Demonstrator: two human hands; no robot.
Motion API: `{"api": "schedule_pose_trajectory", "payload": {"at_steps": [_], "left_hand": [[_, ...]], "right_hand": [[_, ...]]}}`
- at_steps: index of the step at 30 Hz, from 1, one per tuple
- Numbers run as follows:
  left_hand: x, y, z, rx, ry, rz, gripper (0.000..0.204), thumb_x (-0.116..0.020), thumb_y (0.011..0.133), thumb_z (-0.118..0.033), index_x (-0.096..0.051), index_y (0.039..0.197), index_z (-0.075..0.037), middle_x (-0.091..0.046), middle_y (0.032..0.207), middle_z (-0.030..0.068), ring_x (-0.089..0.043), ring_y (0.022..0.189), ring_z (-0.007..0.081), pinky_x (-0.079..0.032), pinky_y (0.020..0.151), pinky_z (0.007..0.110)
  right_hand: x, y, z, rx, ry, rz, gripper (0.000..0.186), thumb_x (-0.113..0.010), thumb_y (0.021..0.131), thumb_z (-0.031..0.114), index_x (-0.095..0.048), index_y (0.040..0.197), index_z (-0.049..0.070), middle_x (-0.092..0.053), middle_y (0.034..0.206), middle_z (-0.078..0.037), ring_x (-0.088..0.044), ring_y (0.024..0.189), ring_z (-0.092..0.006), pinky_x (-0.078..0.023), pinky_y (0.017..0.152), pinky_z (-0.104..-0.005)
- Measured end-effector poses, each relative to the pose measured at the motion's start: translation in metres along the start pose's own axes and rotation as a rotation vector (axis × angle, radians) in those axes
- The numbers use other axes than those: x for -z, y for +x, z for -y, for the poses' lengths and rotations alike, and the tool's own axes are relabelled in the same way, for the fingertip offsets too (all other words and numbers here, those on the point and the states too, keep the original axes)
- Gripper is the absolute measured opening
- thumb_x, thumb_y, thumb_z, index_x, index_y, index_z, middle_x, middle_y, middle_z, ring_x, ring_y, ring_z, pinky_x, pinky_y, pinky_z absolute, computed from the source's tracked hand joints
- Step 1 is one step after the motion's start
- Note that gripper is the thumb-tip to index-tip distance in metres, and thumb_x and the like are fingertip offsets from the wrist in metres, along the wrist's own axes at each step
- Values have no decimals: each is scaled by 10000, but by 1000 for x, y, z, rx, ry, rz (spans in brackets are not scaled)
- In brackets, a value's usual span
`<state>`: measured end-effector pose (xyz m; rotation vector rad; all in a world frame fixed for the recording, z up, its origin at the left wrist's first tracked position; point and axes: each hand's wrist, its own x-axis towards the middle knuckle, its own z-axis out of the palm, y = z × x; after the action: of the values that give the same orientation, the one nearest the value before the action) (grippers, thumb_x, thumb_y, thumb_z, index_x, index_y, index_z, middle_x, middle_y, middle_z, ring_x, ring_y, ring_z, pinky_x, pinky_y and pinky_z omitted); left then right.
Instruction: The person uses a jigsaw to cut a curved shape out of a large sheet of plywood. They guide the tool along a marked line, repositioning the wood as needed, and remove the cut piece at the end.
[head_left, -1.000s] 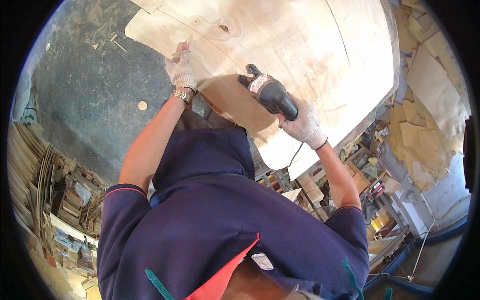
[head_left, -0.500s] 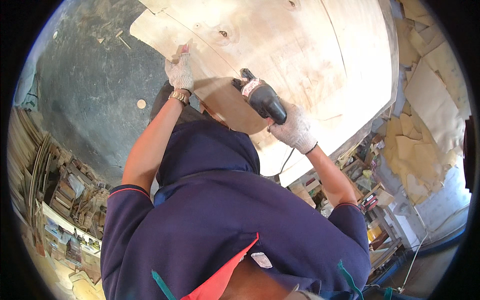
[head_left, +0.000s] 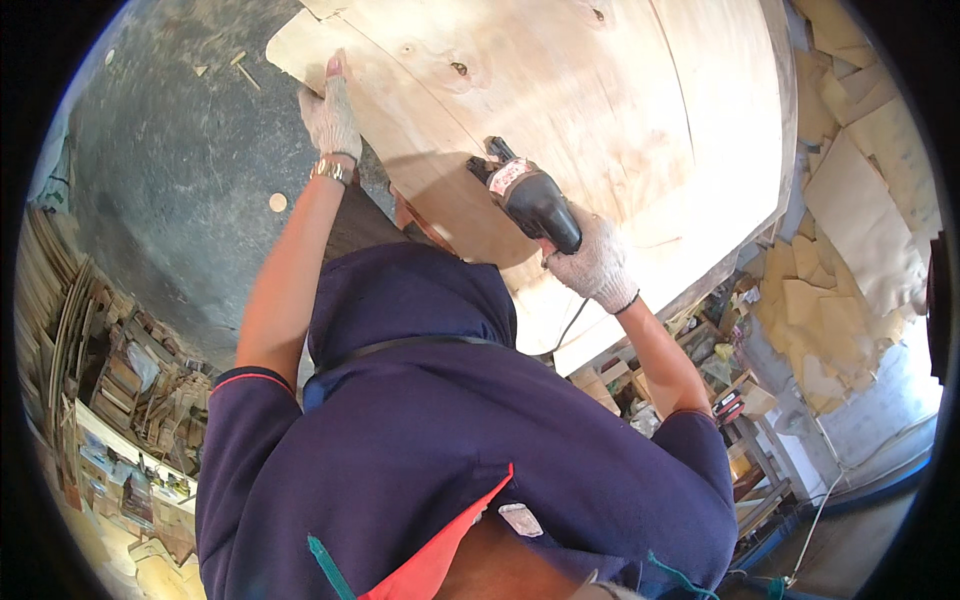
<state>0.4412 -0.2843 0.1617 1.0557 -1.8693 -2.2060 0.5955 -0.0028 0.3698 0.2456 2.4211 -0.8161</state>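
Observation:
A large pale plywood sheet [head_left: 600, 110] spreads before me, with a thin dark line running from its far left edge to the tool. My right hand [head_left: 600, 265], in a knitted glove, is closed around the rear of a black corded jigsaw [head_left: 540, 208], whose front rests on the sheet. At the sheet's left edge is my left hand [head_left: 331, 118], gloved too. Its bare thumb stretches over the top face, and the other fingers are partly hidden at the edge, gripping it. A metal-banded watch [head_left: 331, 170] circles my left wrist.
Dark floor [head_left: 180, 150] lies left of the sheet, with a small round wood disc [head_left: 278, 202] and scraps on it. Thin wood strips [head_left: 60, 320] and offcuts are stacked at lower left. Veneer pieces [head_left: 810, 310] cover the right side. A cord [head_left: 573, 325] hangs near the jigsaw.
My left hand has shifted up and left along the sheet's edge, its thumb now straighter. The jigsaw and my right hand have moved slightly right in the picture.

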Motion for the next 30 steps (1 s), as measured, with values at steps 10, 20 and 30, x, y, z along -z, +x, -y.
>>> {"api": "schedule_pose_trajectory", "payload": {"at_steps": [10, 20, 30], "left_hand": [[-3, 17, 22, 1, 52, -29, 674, -835, 872, -510, -669, 1279, 0, -729, 1204, 126, -679, 1095, 216, -528, 954, 374], [2, 24, 37, -48, 93, -42, 697, -853, 849, -524, -665, 1255, 10, -733, 1149, 116, -672, 1014, 206, -524, 917, 359], [-3, 7, 23, 2, 128, -85, 636, -859, 849, -500, -677, 1205, -5, -736, 1096, 100, -667, 955, 188, -534, 863, 355]], "right_hand": [[-2, 6, -2, -36, -18, 43, 341, -717, 772, 170, -681, 1072, 12, -693, 755, -232, -733, 760, -408, -578, 696, -448], [-3, 12, -1, -75, 19, 76, 386, -723, 776, 169, -678, 1129, 18, -713, 806, -233, -743, 794, -402, -587, 725, -450], [-2, 13, 1, -39, -45, 67, 364, -764, 791, 142, -698, 1124, 10, -714, 774, -207, -749, 729, -337, -571, 683, -402]]}}
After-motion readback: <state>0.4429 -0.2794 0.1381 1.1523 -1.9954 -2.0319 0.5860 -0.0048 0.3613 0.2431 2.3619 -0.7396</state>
